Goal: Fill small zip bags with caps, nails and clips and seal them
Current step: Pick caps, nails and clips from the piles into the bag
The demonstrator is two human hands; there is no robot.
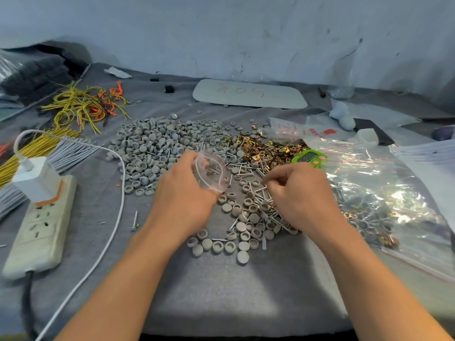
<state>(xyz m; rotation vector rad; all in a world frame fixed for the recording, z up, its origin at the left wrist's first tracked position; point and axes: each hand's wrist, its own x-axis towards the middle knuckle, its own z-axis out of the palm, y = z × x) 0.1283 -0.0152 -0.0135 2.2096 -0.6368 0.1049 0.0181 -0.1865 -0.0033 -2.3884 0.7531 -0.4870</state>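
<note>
Zip bag: left hand fingers pinch it open; right hand, 3 o'clock, fingers pinching nails; best keep mouth wide.

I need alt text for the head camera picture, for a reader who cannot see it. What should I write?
A person's left hand holds a small clear zip bag open while the right hand, fingers curled, reaches into a pile of grey caps and nails on a grey cloth. Gold clips lie behind, a power strip at the left.
</note>
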